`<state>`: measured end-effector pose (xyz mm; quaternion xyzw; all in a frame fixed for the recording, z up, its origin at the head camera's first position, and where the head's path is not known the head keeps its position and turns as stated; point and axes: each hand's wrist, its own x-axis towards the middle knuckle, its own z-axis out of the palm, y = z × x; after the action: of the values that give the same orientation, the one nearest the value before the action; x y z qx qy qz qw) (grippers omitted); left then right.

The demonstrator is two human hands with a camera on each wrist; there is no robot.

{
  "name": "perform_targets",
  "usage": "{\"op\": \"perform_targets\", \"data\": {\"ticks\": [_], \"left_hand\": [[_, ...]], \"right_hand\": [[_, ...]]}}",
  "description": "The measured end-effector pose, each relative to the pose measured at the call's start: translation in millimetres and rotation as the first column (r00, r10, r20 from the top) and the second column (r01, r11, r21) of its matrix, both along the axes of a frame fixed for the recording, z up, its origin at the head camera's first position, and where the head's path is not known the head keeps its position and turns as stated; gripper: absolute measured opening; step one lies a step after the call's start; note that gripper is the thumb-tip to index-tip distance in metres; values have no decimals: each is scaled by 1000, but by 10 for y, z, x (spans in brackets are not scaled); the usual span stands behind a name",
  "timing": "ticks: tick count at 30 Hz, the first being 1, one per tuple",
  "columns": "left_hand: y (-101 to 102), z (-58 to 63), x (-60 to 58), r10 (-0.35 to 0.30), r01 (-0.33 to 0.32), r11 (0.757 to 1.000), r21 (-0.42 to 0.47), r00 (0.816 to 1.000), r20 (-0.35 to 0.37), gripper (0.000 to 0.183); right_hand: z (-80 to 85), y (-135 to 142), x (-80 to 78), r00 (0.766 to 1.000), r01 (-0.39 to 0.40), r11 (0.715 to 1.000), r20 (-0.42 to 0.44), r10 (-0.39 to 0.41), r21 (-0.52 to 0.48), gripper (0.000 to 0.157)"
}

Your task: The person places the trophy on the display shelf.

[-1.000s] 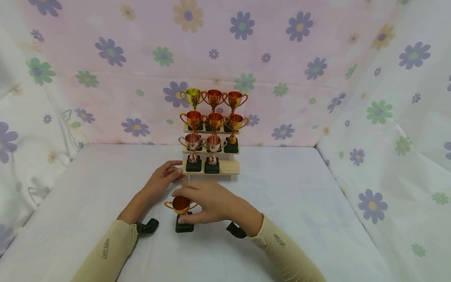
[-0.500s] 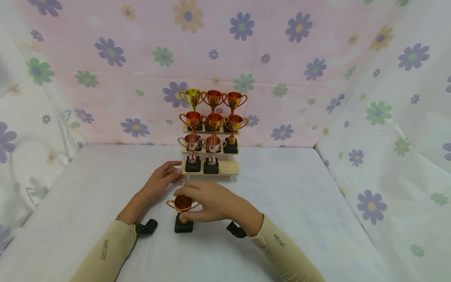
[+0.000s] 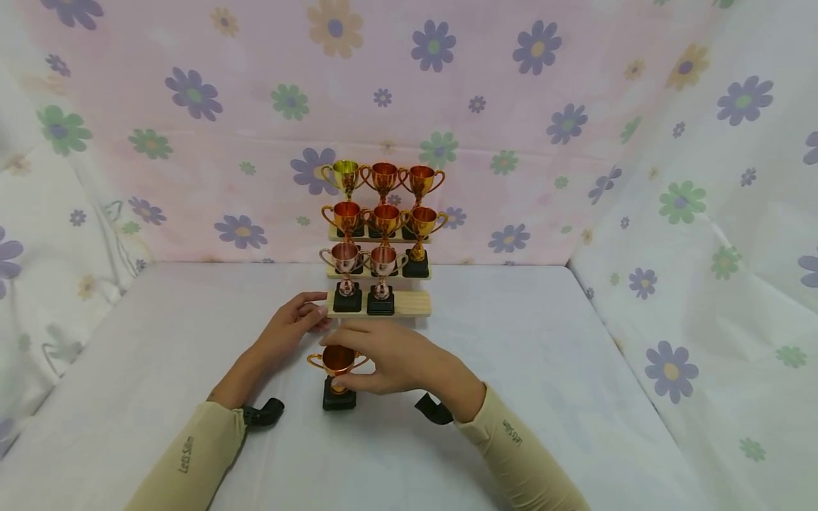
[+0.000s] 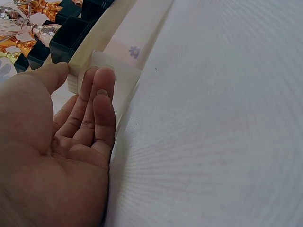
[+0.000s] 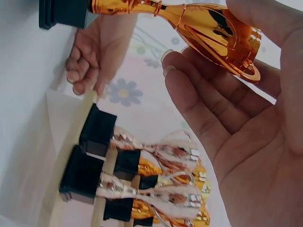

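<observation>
My right hand grips an orange-gold trophy cup between thumb and fingers. The trophy stands upright on its black base, in front of a wooden tiered stand. In the right wrist view the thumb lies over the bowl of the trophy, while the fingers come round its other side. At the left end of the stand's lowest board, my left hand pinches the corner; in the left wrist view its thumb touches the board's end and its fingers curl beside a white support.
Two rose-pink trophies stand on the lowest board, with bare wood to their right. Several gold trophies fill the tiers behind, one of them yellower. A white cloth covers the table, and flowered fabric hangs behind.
The right hand's thumb has moved up from the base to the stem, and the trophy has shifted slightly away and to the right. The left hand stays at the stand.
</observation>
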<state>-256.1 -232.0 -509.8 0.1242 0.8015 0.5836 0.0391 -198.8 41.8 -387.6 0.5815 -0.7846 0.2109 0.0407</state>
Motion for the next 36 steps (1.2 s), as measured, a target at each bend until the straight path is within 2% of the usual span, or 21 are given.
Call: {"op": "perform_targets", "data": {"ticks": [6,11,15,22,28,36], "left_hand": [[10,-6,-4,4,-4,1000,10,1000,25,51],[8,4,5,7,-7,1000,13,1000,24,50],[8,13,14,5,-5,1000,18,1000,26,50],[32,11,0,0,-2,999,52,1000,28,50],[30,9,-4,2,-4,998,55,1000,27,50],[23,22,2,14,-15,999,50,1000,26,48]], "right_hand": [[76,114,-58,1000,19,998,23,-18,-52,53],[166,212,-83,993,74,996,100,-69,-51,56],[227,291,-114,986,116,991,127,-107,-61,56],[287,434,-188,991,120,982,76,-110,-147,46],[307,549,-249,995,104,973,24,-101,-204,49],[346,667,-294,988,154,960,69,-142,-236,52]]}}
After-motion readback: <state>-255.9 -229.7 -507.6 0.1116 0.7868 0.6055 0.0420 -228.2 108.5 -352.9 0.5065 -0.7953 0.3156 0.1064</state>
